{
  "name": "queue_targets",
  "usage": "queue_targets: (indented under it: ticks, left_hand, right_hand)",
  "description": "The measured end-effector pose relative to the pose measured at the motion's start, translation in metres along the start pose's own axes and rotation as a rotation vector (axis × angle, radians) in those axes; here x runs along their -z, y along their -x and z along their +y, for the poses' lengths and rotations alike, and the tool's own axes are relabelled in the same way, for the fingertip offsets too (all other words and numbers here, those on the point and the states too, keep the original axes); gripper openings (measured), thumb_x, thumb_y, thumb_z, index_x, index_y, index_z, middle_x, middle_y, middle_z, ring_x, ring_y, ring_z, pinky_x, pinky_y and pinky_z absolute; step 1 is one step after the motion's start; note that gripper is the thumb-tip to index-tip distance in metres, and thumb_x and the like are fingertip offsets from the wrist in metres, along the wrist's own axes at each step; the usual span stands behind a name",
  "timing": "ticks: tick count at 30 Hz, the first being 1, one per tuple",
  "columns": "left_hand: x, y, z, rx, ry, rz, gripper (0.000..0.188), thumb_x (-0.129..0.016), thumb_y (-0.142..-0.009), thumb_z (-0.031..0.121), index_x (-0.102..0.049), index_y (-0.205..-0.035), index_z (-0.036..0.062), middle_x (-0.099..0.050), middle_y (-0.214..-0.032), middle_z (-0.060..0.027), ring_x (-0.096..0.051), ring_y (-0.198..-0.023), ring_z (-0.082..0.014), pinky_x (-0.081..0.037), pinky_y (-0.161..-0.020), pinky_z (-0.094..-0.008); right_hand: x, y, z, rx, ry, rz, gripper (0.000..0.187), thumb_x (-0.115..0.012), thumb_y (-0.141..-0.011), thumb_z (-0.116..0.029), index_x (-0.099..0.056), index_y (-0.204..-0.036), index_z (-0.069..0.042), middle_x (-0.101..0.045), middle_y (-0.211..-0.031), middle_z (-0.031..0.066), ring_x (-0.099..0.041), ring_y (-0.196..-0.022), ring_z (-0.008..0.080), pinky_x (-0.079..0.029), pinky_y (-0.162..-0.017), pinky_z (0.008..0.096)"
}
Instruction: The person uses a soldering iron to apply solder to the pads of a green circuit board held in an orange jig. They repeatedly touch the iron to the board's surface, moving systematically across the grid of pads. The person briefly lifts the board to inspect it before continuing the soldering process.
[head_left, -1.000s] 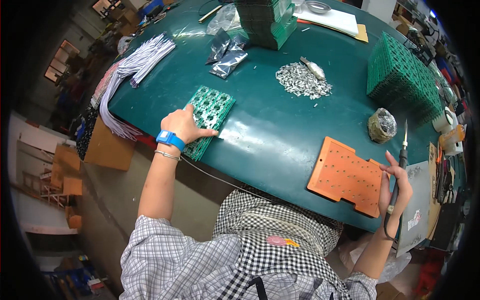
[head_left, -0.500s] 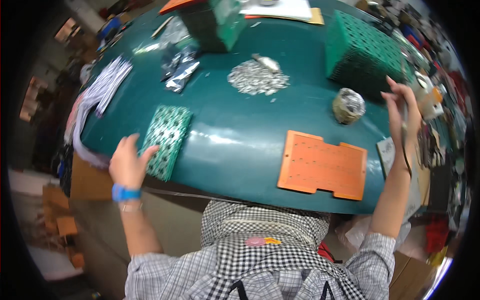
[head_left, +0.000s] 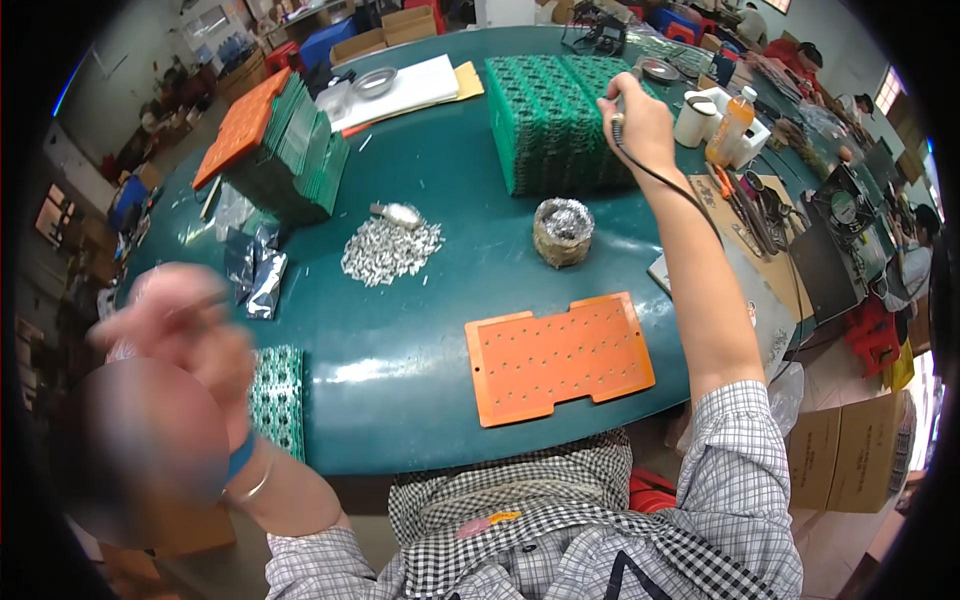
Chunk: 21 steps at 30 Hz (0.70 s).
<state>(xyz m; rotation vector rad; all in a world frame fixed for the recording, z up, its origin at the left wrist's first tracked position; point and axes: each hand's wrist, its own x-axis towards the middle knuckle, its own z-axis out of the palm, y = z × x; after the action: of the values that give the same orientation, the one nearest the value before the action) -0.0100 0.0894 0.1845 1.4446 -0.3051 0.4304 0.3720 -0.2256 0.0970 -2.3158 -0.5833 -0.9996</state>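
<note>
My left hand, smeared by motion, is raised near the left table edge; its fingers do not show clearly. A blurred dark round shape covers the view below it. Beside that hand lies a green perforated circuit board panel, partly hidden. My right hand is raised at the right end of a large stack of green circuit board panels, fingers curled. A dark cord runs from a small brassy end at these fingers along the forearm; what they grip is unclear. An orange tray with small holes lies in front of me.
A foil-lined pot stands behind the tray. Small silvery parts are heaped left of it, near a foil bag. Another green stack with an orange top stands far left. Pliers and an orange bottle stand right.
My view has shifted, so the table's far side shows more. My left hand has risen from beside the green panel. My right hand has moved from beside the big stack to over its right end.
</note>
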Motion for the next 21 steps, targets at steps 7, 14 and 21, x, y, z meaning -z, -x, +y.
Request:
queue_targets:
  ticks: [7, 14, 21]
  left_hand:
    - [-0.041, 0.002, -0.104, 0.406, -0.440, -0.223, 0.050, -0.042, -0.113, 0.037, -0.071, -0.107, -0.0035, -0.043, -0.061, 0.0055, -0.036, -0.057, -0.0040, -0.030, -0.052, -0.0245]
    - [-0.030, 0.031, -0.147, 0.531, -0.537, -0.226, 0.052, -0.042, -0.114, 0.039, -0.072, -0.106, -0.0019, -0.044, -0.060, 0.0045, -0.038, -0.057, -0.0047, -0.032, -0.053, -0.0249]
    - [-0.033, 0.038, -0.163, 0.539, -0.547, -0.174, 0.031, -0.054, -0.109, 0.027, -0.074, -0.105, 0.0043, -0.046, -0.060, 0.0025, -0.043, -0.057, -0.0058, -0.035, -0.051, -0.0274]
  right_hand:
    - [-0.013, -0.006, 0.003, -0.025, 0.068, -0.165, 0.014, -0.068, -0.092, -0.015, -0.057, -0.100, -0.010, -0.069, -0.080, 0.0244, -0.067, -0.084, 0.0475, -0.050, -0.075, 0.0547]
    - [-0.015, -0.009, 0.006, -0.045, -0.039, -0.050, 0.020, -0.069, -0.085, -0.005, -0.060, -0.103, -0.008, -0.071, -0.082, 0.0220, -0.072, -0.082, 0.0406, -0.056, -0.076, 0.0500]
    - [-0.022, -0.032, 0.000, -0.427, -0.945, 0.042, 0.024, -0.072, -0.090, -0.001, -0.056, -0.108, -0.003, -0.068, -0.080, 0.0096, -0.071, -0.068, 0.0170, -0.050, -0.050, 0.0268]
